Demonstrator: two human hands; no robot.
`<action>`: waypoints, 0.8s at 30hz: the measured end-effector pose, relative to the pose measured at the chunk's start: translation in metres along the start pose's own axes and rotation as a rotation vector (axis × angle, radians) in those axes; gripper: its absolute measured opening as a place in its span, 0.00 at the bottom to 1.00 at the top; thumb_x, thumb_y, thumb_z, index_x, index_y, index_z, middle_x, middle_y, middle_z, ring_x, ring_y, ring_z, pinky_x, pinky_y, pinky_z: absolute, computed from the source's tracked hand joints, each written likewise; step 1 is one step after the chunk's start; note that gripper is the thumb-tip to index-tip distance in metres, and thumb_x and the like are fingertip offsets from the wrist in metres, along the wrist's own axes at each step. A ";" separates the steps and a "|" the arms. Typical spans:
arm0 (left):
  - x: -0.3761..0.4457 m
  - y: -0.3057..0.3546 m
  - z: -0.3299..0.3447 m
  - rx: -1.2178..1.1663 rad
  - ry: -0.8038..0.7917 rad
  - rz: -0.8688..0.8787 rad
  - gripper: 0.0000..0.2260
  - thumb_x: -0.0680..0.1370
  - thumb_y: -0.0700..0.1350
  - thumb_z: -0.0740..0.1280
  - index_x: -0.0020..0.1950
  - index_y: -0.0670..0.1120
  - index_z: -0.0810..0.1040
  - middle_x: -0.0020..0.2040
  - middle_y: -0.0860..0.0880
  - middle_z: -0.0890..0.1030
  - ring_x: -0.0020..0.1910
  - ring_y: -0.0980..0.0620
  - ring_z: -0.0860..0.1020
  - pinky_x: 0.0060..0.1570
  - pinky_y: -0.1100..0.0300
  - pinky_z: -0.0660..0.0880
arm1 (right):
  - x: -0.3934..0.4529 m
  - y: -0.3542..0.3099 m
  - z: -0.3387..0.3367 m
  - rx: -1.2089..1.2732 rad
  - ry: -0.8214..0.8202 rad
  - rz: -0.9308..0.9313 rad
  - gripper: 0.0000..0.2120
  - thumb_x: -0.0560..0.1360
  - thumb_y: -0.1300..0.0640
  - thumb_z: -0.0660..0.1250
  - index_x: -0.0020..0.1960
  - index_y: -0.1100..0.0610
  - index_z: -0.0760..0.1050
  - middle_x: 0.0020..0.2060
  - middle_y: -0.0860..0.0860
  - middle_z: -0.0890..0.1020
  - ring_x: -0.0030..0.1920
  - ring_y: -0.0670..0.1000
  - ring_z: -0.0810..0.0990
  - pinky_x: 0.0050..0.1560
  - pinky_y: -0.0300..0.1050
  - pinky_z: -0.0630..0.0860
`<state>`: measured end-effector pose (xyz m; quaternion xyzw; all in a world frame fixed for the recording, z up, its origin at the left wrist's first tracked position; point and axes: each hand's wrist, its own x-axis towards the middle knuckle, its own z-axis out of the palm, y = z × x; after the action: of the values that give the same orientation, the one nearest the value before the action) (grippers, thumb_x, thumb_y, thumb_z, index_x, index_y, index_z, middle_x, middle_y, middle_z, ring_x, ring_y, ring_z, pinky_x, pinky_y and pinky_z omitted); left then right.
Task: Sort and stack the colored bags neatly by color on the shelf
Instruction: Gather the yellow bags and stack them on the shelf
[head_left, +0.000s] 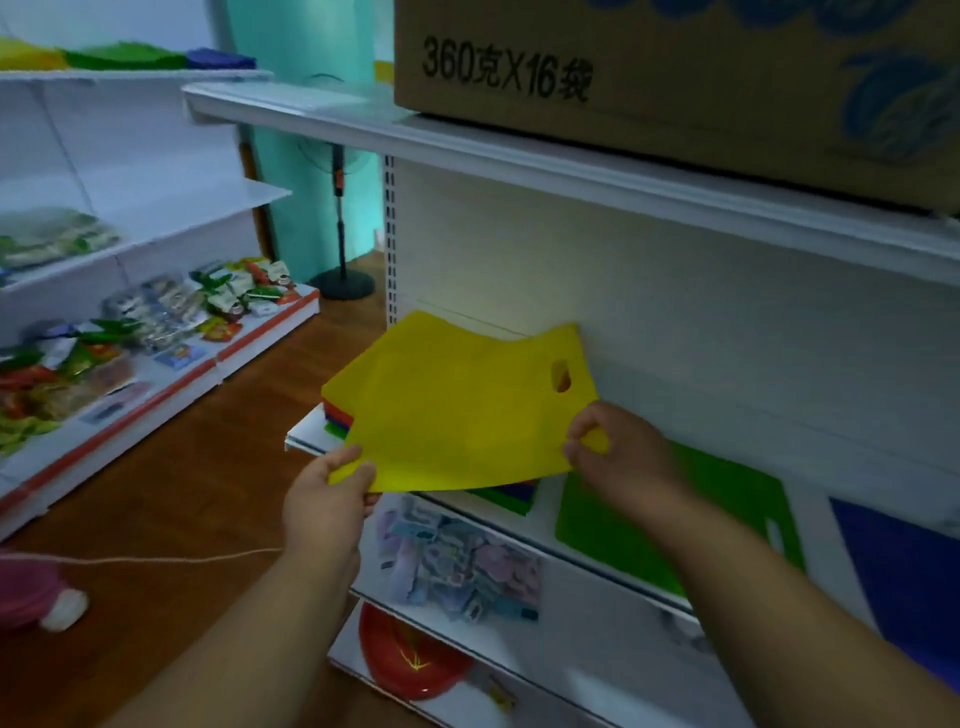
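Bag (457, 410) held above a stack of bags (337, 415) at shelf (306, 436) left end, two flat bags (675, 519) lying to its right, cardboard box (675, 78) on shelf above

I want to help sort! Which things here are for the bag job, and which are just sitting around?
For the job: yellow bag in both hands, mixed pile, green bag, blue bag.
Just around: cardboard box, red plate, fan, snack packets.

White shelf (311, 434), mixed-colour bag stack (337, 415) at left, green bag (649, 525), blue bag (904, 571) lying flat
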<state>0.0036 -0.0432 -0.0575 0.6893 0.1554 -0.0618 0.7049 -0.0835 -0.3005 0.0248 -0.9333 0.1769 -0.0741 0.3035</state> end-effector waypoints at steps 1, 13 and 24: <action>0.002 -0.001 -0.003 0.074 -0.027 0.039 0.09 0.78 0.42 0.70 0.57 0.52 0.81 0.50 0.43 0.82 0.41 0.45 0.79 0.41 0.51 0.79 | -0.010 0.002 -0.002 0.014 0.023 0.035 0.05 0.77 0.52 0.68 0.51 0.43 0.76 0.50 0.43 0.80 0.45 0.51 0.80 0.43 0.42 0.73; -0.063 -0.015 0.027 0.643 -0.581 0.802 0.13 0.82 0.43 0.62 0.64 0.50 0.80 0.61 0.47 0.80 0.53 0.44 0.79 0.48 0.54 0.74 | -0.197 0.053 -0.016 -0.029 0.508 0.335 0.16 0.79 0.56 0.67 0.67 0.52 0.77 0.63 0.50 0.80 0.62 0.49 0.78 0.64 0.44 0.72; -0.203 -0.053 0.112 0.607 -0.932 1.156 0.17 0.76 0.47 0.59 0.57 0.46 0.83 0.45 0.44 0.81 0.40 0.41 0.79 0.38 0.55 0.74 | -0.373 0.123 -0.060 -0.162 0.694 0.614 0.18 0.80 0.54 0.66 0.69 0.50 0.75 0.62 0.50 0.81 0.62 0.53 0.79 0.60 0.49 0.75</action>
<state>-0.1889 -0.1822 -0.0458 0.7257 -0.5602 -0.0082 0.3993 -0.4790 -0.2856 -0.0117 -0.7786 0.5409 -0.2746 0.1605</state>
